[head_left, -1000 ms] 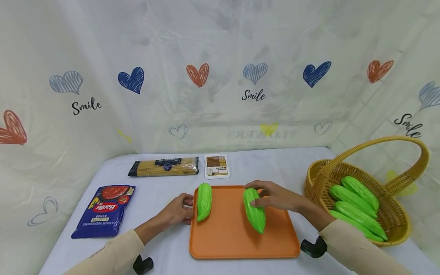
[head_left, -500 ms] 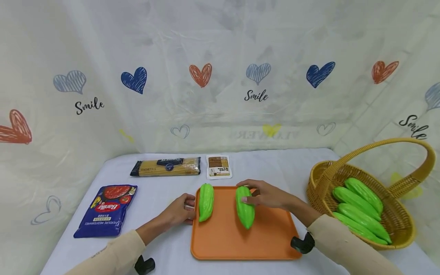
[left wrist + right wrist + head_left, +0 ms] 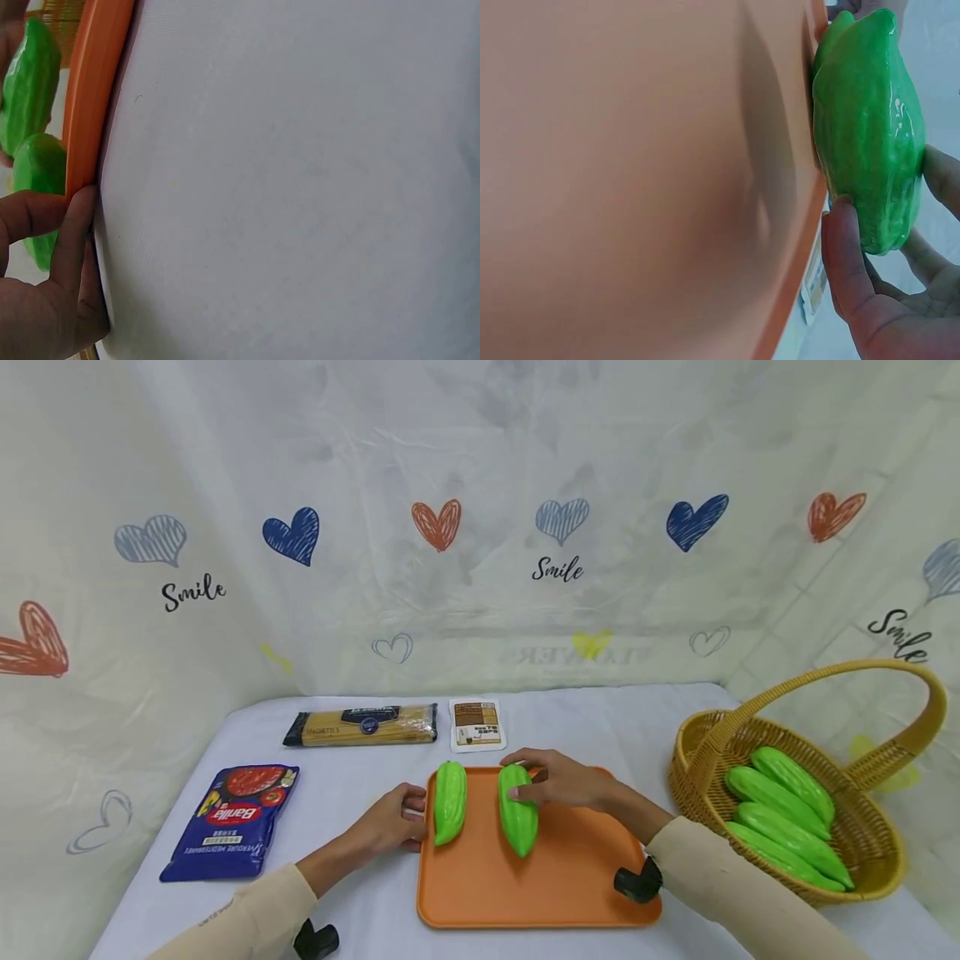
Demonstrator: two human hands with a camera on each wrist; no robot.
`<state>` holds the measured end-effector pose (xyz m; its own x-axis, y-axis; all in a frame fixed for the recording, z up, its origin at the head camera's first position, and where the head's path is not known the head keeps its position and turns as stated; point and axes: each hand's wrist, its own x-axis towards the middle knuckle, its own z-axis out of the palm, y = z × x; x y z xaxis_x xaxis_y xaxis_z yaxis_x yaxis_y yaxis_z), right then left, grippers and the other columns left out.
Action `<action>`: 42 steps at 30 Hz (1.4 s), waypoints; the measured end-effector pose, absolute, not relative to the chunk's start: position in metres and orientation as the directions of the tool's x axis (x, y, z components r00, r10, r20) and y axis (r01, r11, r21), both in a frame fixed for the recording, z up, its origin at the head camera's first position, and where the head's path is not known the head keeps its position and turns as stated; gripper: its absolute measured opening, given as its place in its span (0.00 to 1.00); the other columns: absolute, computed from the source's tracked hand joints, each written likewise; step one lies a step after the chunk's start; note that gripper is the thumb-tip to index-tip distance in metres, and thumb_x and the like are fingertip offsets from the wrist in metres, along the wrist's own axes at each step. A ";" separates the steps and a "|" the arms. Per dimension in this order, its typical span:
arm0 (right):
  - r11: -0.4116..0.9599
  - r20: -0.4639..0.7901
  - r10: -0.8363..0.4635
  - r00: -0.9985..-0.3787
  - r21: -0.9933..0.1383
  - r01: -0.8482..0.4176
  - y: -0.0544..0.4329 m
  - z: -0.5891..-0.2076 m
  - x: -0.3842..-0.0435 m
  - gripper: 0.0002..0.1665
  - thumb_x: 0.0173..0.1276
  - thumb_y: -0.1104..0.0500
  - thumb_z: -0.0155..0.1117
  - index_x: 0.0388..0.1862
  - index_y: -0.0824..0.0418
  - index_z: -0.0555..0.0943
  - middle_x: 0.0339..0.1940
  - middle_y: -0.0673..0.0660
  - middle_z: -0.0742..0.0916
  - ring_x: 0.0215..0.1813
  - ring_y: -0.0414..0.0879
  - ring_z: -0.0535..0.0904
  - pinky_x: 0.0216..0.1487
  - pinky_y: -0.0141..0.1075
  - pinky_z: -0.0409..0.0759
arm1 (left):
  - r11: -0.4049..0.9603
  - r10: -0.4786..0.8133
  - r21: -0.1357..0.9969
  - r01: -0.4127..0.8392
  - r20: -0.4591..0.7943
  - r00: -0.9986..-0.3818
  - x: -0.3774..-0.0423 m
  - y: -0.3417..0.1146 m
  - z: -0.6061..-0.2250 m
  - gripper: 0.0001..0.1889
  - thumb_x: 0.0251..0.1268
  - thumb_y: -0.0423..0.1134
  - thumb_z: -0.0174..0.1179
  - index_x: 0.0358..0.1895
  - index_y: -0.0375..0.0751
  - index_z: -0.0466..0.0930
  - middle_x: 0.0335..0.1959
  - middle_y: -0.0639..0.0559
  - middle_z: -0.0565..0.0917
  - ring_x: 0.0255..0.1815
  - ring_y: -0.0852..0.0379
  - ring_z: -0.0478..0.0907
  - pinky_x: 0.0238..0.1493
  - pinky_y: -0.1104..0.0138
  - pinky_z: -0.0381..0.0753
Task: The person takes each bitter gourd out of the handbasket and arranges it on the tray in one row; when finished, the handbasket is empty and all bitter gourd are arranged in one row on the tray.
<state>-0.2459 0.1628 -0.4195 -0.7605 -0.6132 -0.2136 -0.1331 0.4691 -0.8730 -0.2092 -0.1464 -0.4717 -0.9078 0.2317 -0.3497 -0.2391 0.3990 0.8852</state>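
An orange tray lies on the white-covered table. My left hand pinches its left edge; in the left wrist view, the thumb and fingers meet at the tray rim. Along that side, inside the tray, lies a green bitter melon. My right hand grips a second bitter melon between thumb and fingers, to the right of the first. The right wrist view shows this held bitter melon above the tray, its shadow apart from it, partly covering the other one.
A wicker basket with several bitter melons stands at the right, its handle arching up. Spaghetti and a small white packet lie behind the tray. A blue Barilla pouch is at the left.
My right hand has carried its bitter melon leftward over the tray, closer to the one lying there. The left hand has stayed at the tray's edge.
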 end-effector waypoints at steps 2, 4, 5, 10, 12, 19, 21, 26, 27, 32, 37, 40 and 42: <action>0.469 -0.218 -0.616 -0.757 -0.873 -0.130 0.161 -0.421 -0.247 0.34 0.70 0.51 0.67 0.71 0.62 0.71 0.64 0.64 0.77 0.51 0.52 0.84 0.46 0.47 0.87 | 0.403 0.233 0.883 -0.241 -0.353 -0.906 -0.209 -0.146 -0.472 0.35 0.52 0.28 0.66 0.67 0.32 0.66 0.55 0.42 0.75 0.48 0.51 0.79 0.37 0.61 0.90; 0.473 -0.228 -0.619 -0.751 -0.872 -0.125 0.159 -0.422 -0.248 0.34 0.70 0.51 0.66 0.71 0.62 0.70 0.63 0.64 0.77 0.50 0.51 0.83 0.46 0.47 0.86 | 0.409 0.240 0.882 -0.236 -0.354 -0.904 -0.208 -0.146 -0.472 0.35 0.53 0.28 0.66 0.68 0.32 0.66 0.55 0.41 0.75 0.48 0.51 0.79 0.38 0.62 0.90; 0.476 -0.232 -0.620 -0.750 -0.870 -0.125 0.158 -0.422 -0.248 0.34 0.70 0.51 0.66 0.71 0.62 0.70 0.63 0.64 0.77 0.50 0.51 0.83 0.46 0.47 0.86 | 0.411 0.242 0.881 -0.236 -0.355 -0.903 -0.208 -0.146 -0.472 0.35 0.53 0.29 0.66 0.68 0.33 0.66 0.55 0.42 0.75 0.48 0.51 0.79 0.38 0.62 0.90; 0.491 -0.228 -0.609 -0.759 -0.860 -0.135 0.154 -0.423 -0.252 0.33 0.70 0.51 0.66 0.71 0.61 0.71 0.65 0.64 0.77 0.50 0.51 0.83 0.45 0.47 0.86 | 0.403 0.244 0.887 -0.225 -0.341 -0.908 -0.209 -0.146 -0.471 0.35 0.53 0.28 0.67 0.68 0.32 0.66 0.55 0.41 0.75 0.48 0.51 0.79 0.38 0.61 0.90; 0.493 -0.228 -0.606 -0.762 -0.859 -0.135 0.153 -0.423 -0.254 0.33 0.71 0.52 0.66 0.71 0.61 0.71 0.65 0.64 0.77 0.52 0.52 0.82 0.45 0.48 0.86 | 0.401 0.237 0.887 -0.228 -0.341 -0.910 -0.208 -0.145 -0.470 0.35 0.53 0.28 0.67 0.67 0.32 0.66 0.55 0.41 0.75 0.48 0.51 0.79 0.37 0.61 0.90; 0.513 -0.262 -0.595 -0.760 -0.851 -0.109 0.146 -0.425 -0.259 0.34 0.71 0.50 0.66 0.72 0.58 0.70 0.69 0.63 0.75 0.65 0.59 0.77 0.51 0.47 0.85 | 0.401 0.232 0.887 -0.228 -0.339 -0.912 -0.207 -0.144 -0.469 0.35 0.52 0.27 0.67 0.67 0.32 0.67 0.54 0.42 0.75 0.48 0.51 0.79 0.37 0.60 0.90; 0.520 -0.264 -0.595 -0.759 -0.847 -0.113 0.143 -0.425 -0.260 0.34 0.70 0.49 0.66 0.72 0.58 0.70 0.71 0.62 0.74 0.68 0.61 0.74 0.53 0.46 0.85 | 0.400 0.230 0.887 -0.230 -0.341 -0.912 -0.207 -0.144 -0.469 0.35 0.52 0.27 0.67 0.67 0.33 0.67 0.54 0.42 0.75 0.47 0.51 0.79 0.37 0.61 0.90; 0.523 -0.259 -0.596 -0.760 -0.844 -0.122 0.135 -0.427 -0.262 0.35 0.70 0.51 0.66 0.73 0.59 0.69 0.74 0.62 0.71 0.73 0.62 0.68 0.54 0.46 0.85 | 0.388 0.230 0.892 -0.232 -0.337 -0.913 -0.207 -0.144 -0.469 0.35 0.51 0.26 0.66 0.66 0.31 0.67 0.53 0.40 0.75 0.47 0.50 0.79 0.36 0.60 0.90; 0.523 -0.257 -0.596 -0.761 -0.843 -0.124 0.133 -0.427 -0.263 0.35 0.71 0.51 0.66 0.72 0.60 0.69 0.74 0.63 0.70 0.73 0.62 0.68 0.52 0.45 0.85 | 0.387 0.228 0.892 -0.234 -0.338 -0.913 -0.207 -0.144 -0.468 0.35 0.50 0.25 0.66 0.66 0.31 0.67 0.53 0.40 0.75 0.47 0.50 0.79 0.36 0.61 0.90; 0.535 -0.261 -0.579 -0.773 -0.836 -0.118 0.126 -0.428 -0.263 0.34 0.70 0.52 0.66 0.71 0.62 0.69 0.73 0.66 0.71 0.73 0.63 0.68 0.52 0.47 0.84 | 0.392 0.225 0.890 -0.234 -0.339 -0.914 -0.207 -0.144 -0.468 0.35 0.51 0.25 0.66 0.66 0.31 0.67 0.53 0.40 0.75 0.47 0.50 0.79 0.36 0.61 0.90; 0.560 -0.259 -0.543 -0.799 -0.821 -0.114 0.120 -0.429 -0.263 0.34 0.69 0.51 0.67 0.70 0.60 0.69 0.71 0.67 0.73 0.72 0.63 0.68 0.55 0.49 0.83 | 0.398 0.219 0.887 -0.234 -0.340 -0.915 -0.207 -0.144 -0.469 0.34 0.52 0.25 0.66 0.66 0.32 0.67 0.53 0.41 0.75 0.47 0.50 0.79 0.36 0.61 0.90; 0.560 -0.264 -0.517 -0.814 -0.823 -0.089 0.117 -0.430 -0.264 0.35 0.68 0.51 0.69 0.70 0.59 0.70 0.66 0.66 0.77 0.69 0.61 0.72 0.54 0.48 0.83 | 0.398 0.216 0.886 -0.236 -0.341 -0.915 -0.208 -0.144 -0.469 0.34 0.51 0.25 0.66 0.66 0.32 0.67 0.53 0.41 0.75 0.47 0.50 0.79 0.36 0.61 0.90; 0.559 -0.267 -0.503 -0.822 -0.826 -0.074 0.115 -0.430 -0.264 0.34 0.67 0.51 0.70 0.68 0.58 0.72 0.62 0.65 0.80 0.67 0.59 0.75 0.54 0.48 0.84 | 0.394 0.215 0.888 -0.236 -0.338 -0.916 -0.207 -0.145 -0.470 0.35 0.51 0.25 0.66 0.66 0.32 0.67 0.53 0.41 0.75 0.47 0.50 0.79 0.36 0.60 0.90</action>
<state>-0.2638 0.1149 -0.4302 -0.8219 -0.5033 -0.2669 -0.0742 0.5592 -0.8257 -0.2075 -0.1447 -0.4696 -0.9160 0.2154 -0.3385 -0.2356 0.3942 0.8883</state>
